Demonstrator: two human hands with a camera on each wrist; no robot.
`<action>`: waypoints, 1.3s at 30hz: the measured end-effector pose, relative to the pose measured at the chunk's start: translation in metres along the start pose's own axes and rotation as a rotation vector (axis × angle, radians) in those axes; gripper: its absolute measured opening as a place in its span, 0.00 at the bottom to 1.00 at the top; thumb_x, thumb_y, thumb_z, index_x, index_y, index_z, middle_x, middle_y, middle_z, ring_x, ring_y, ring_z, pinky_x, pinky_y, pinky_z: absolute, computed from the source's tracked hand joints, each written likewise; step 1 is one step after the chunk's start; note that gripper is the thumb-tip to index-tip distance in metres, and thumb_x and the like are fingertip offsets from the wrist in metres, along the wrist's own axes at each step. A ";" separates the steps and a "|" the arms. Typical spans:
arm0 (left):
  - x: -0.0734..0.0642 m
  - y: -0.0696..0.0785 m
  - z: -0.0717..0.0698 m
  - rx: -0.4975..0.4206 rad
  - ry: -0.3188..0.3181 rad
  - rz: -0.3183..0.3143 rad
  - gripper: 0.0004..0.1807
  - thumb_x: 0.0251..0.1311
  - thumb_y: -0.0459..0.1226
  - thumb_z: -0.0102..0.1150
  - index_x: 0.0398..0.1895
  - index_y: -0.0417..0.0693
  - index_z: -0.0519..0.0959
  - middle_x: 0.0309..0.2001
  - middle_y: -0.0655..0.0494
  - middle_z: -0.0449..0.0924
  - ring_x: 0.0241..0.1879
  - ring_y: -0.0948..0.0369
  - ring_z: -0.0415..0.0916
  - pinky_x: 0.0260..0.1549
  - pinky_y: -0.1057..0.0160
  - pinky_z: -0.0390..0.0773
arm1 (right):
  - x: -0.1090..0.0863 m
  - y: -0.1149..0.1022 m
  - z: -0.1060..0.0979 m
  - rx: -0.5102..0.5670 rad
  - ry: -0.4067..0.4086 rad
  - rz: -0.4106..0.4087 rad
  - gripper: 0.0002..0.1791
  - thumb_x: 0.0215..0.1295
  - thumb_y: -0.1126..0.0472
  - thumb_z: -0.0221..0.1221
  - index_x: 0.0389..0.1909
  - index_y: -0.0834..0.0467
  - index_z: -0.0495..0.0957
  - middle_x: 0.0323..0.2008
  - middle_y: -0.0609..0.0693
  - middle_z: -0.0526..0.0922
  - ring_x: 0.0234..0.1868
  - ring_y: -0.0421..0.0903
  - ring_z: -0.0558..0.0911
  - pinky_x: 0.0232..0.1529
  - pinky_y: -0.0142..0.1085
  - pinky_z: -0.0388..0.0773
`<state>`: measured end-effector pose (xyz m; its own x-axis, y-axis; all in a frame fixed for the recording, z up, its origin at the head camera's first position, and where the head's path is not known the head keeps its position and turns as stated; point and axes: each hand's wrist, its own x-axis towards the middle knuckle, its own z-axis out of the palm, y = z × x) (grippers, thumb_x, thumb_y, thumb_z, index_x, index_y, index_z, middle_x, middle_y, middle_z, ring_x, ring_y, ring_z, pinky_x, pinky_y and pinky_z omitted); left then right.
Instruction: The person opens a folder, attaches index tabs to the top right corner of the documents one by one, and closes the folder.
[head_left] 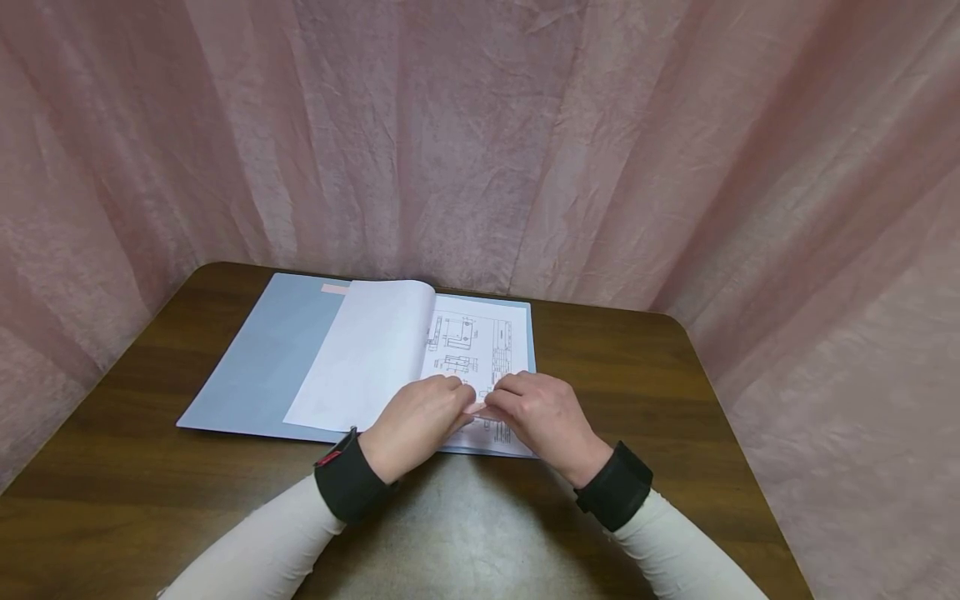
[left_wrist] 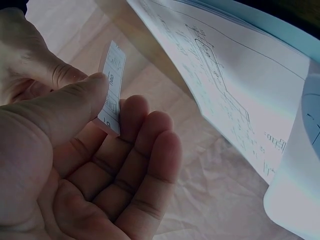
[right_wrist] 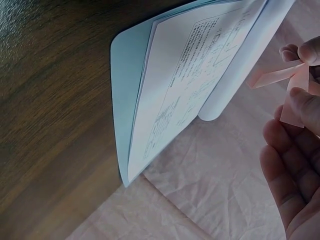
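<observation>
Over the lower part of an open document folder (head_left: pixel 251 367), my left hand (head_left: pixel 420 417) and right hand (head_left: pixel 546 421) meet. Between thumb and fingers, my left hand pinches a small pink sticky-note pad (left_wrist: pixel 113 82), whose printed white face shows in the left wrist view. My right thumb and fingers pinch a pink paper strip (right_wrist: pixel 294 111). A second pink strip (right_wrist: pixel 275 76) sticks out by the left fingertips, bent away from it. Whether the strips join behind the fingers is hidden. Beneath the hands lies a page of technical drawings (head_left: pixel 480 337).
A turned white sheet (head_left: pixel 360 350) curls over toward the left side of the folder. One pink strip (head_left: pixel 334 289) is at the top of the inside cover. The folder lies on a dark wooden table (head_left: pixel 615 367), with a pink curtain (head_left: pixel 480 142) behind it.
</observation>
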<state>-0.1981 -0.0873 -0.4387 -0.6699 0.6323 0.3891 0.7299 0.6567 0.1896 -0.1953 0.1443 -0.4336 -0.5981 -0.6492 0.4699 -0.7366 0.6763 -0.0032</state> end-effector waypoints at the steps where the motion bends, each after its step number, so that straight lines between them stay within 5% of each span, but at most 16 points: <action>1: 0.000 0.000 0.000 0.000 -0.001 0.000 0.12 0.72 0.44 0.75 0.35 0.48 0.85 0.28 0.57 0.81 0.29 0.59 0.78 0.28 0.60 0.76 | 0.000 0.000 -0.001 0.001 0.000 -0.001 0.11 0.60 0.53 0.83 0.41 0.51 0.94 0.37 0.42 0.89 0.36 0.40 0.86 0.40 0.33 0.84; 39: 0.000 0.002 0.000 -0.046 -0.071 0.002 0.13 0.62 0.44 0.83 0.34 0.47 0.87 0.22 0.61 0.76 0.24 0.63 0.73 0.27 0.64 0.71 | 0.003 -0.002 -0.008 0.009 -0.007 -0.010 0.11 0.61 0.65 0.82 0.42 0.51 0.95 0.38 0.43 0.91 0.38 0.40 0.88 0.42 0.35 0.86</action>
<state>-0.1966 -0.0855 -0.4387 -0.6749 0.6625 0.3250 0.7360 0.6365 0.2307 -0.1932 0.1441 -0.4254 -0.5931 -0.6583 0.4635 -0.7452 0.6668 -0.0065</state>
